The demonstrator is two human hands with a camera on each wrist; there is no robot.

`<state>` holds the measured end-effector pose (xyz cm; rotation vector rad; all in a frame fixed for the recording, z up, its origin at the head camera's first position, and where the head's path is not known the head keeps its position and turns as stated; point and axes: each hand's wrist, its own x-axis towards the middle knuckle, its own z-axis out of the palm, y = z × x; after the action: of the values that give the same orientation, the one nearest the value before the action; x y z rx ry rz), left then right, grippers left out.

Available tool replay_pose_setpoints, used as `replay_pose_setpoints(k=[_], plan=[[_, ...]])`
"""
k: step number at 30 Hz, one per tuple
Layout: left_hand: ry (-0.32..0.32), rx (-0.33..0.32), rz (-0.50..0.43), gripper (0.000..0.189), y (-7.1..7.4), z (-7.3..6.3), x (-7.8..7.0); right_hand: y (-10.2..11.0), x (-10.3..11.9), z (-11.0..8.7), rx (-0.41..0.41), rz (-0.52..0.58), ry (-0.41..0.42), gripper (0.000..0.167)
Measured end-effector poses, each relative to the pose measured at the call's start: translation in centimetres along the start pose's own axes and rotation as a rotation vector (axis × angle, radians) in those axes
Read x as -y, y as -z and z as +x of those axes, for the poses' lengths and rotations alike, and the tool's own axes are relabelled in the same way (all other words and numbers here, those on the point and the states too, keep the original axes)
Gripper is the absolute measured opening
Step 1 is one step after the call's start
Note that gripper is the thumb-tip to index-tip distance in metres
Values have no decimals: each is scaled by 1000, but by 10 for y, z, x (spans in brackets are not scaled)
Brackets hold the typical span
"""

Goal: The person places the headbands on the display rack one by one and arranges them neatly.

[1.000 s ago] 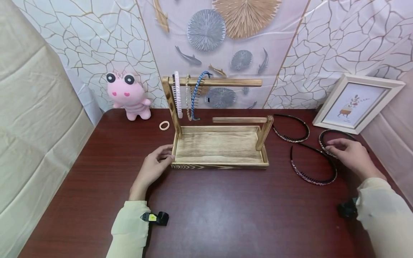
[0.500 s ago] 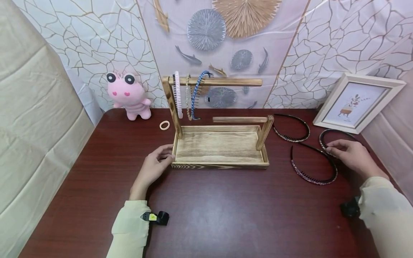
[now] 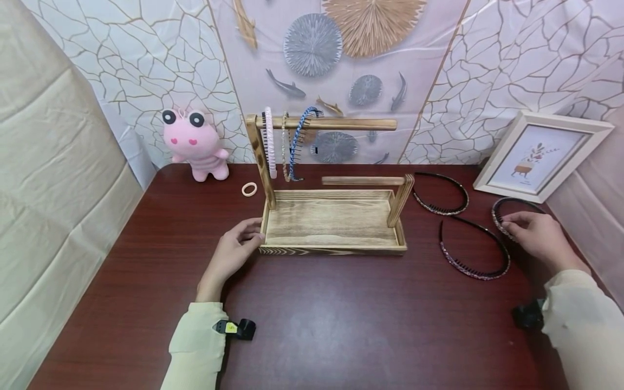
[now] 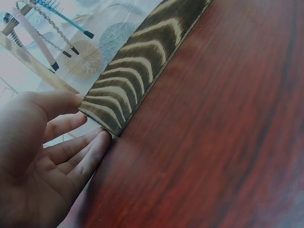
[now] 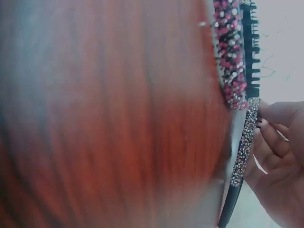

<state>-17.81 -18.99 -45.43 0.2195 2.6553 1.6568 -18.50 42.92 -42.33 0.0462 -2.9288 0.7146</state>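
My left hand [image 3: 233, 250] holds the left front corner of a wooden headband stand [image 3: 331, 251], thumb at the tray's rim and fingers against its outer side. In the left wrist view the stand's striped wall [image 4: 130, 71] lies between thumb and fingertips. At the right, my right hand [image 3: 541, 238] pinches a black toothed headband with silver sparkles [image 3: 496, 216]; part of the band is hidden behind the hand. Beside it lies a pink-sparkled headband [image 3: 468, 272], and farther back a third sparkly black headband [image 3: 441, 212].
On the stand's upper bar [image 3: 356, 124] hang a pink headband [image 3: 271, 146], a beaded one [image 3: 284, 151] and a blue one [image 3: 294, 146]. A shorter bar [image 3: 363, 181] stands lower right. Around are a pink plush toy [image 3: 192, 143], a cream ring [image 3: 249, 189] and a picture frame [image 3: 480, 181].
My right hand has shifted slightly right with the silver-sparkled headband, away from the pink-sparkled one. My left hand has stayed at the stand's corner.
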Motion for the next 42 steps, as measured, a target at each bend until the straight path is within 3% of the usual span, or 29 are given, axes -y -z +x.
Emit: replay_pose_setpoints(k=[14, 17, 21, 22, 27, 29, 42], plan=[[-4, -10, 14, 39, 1, 1, 0, 10, 14, -11, -126, 48, -85, 29], [0, -9, 10, 38, 0, 2, 0, 14, 19, -17, -172, 104, -98, 26], [10, -3, 1, 39, -2, 0, -4, 17, 28, -23, -230, 198, -119, 7], [10, -1, 1, 40, -2, -2, -9, 18, 31, -24, -239, 230, -128, 9], [10, -1, -5, 40, -2, -1, -7, 21, 51, -24, -292, 380, -159, 19], [9, -6, -7, 40, -2, 1, 3, 22, 60, -24, -310, 418, -153, 16], [6, -7, -9, 39, -1, 0, 3, 28, 131, -5, -339, 605, -16, 14]])
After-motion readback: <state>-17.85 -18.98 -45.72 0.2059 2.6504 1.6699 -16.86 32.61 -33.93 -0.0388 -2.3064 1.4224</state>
